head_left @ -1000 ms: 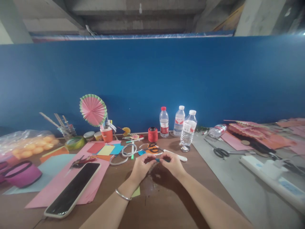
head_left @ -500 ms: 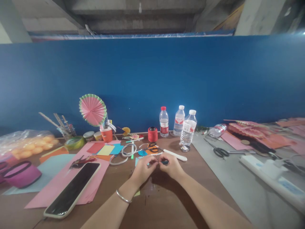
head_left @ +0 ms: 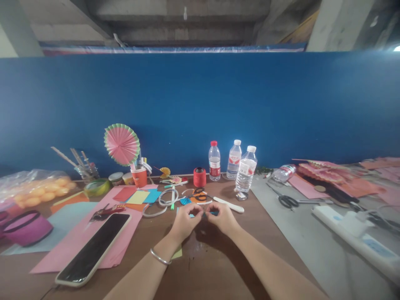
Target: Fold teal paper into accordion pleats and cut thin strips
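Observation:
My left hand (head_left: 188, 219) and my right hand (head_left: 221, 215) face each other above the brown table, fingertips pinched and nearly touching. Between them is a small dark green or blue piece, too small to make out; both pinches close on it or beside it. A silver bangle circles my left wrist. Just beyond my fingers lie a small blue folded paper fan (head_left: 185, 201), black-and-orange scissors (head_left: 200, 197) and a white stick-like tool (head_left: 229, 204). Behind these stands a spool of red thread (head_left: 199, 177).
Three bottles stand behind, one red-capped (head_left: 214, 161). Left are a phone (head_left: 94, 251), pink paper (head_left: 50, 256), coloured squares (head_left: 138, 197) and a pink-green paper fan (head_left: 121, 143) above an orange cup. Right are black scissors (head_left: 288, 201) and a power strip (head_left: 359, 235).
My fingertips have drawn slightly apart, and the small piece between them shows a little differently. The whole view has shifted slightly.

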The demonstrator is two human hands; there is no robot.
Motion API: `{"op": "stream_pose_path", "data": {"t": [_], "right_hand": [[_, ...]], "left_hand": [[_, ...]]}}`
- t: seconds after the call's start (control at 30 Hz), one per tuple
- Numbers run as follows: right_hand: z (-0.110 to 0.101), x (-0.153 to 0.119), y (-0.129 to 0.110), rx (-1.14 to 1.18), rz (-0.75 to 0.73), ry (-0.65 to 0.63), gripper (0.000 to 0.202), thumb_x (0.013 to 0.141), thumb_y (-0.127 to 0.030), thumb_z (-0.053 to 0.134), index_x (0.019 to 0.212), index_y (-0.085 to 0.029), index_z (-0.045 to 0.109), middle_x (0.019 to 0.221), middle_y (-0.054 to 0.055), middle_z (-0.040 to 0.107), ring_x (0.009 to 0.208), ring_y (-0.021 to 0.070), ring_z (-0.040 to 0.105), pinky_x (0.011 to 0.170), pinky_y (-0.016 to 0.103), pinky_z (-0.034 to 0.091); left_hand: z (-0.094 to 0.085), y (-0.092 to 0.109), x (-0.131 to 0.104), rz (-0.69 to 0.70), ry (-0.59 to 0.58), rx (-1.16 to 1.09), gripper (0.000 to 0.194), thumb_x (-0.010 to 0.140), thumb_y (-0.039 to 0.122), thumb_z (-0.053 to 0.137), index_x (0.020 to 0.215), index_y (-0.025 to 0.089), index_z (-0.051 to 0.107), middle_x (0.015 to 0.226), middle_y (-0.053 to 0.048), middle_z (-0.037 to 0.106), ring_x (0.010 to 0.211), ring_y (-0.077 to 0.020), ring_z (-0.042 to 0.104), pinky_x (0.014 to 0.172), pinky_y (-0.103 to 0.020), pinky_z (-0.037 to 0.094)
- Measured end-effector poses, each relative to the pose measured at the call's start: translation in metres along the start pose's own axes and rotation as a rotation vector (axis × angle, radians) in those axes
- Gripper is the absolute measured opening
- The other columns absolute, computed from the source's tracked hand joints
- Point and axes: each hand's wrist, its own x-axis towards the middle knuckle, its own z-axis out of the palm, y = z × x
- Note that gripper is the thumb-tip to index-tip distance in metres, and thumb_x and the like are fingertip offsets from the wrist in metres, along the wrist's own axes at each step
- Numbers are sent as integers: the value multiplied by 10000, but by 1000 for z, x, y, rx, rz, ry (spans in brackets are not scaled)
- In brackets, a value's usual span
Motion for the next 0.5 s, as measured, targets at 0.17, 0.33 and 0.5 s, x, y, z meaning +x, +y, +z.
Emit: {"op": "stream_pose_path", "data": {"t": [0.17,0.33,0.5], "right_hand": [[-6,1,-1,16,34,52,73,638,-163,505,609,-116,551,616,-2,559,599,105,495,588,188,386],[-3,2,-1,20,60,6,93,655,-188,511,619,-117,559,606,-5,554,580,100,482,574,188,376],[-4,3,2,7,103,-23,148,675,-255,532,650,-119,587,599,-8,547,543,89,455,535,184,353]], "left_hand": [[-7,-9,3,-44,128,-35,151,728,264,480,685,140,556,642,1,552,610,-100,504,599,-195,412],[-1,-2,1,-42,-3,-101,189,716,304,531,847,174,573,800,-10,605,718,-118,553,646,-200,434],[3,-8,1,-78,18,-84,149,718,293,527,737,169,607,697,-5,615,636,-115,552,612,-202,432]]}}
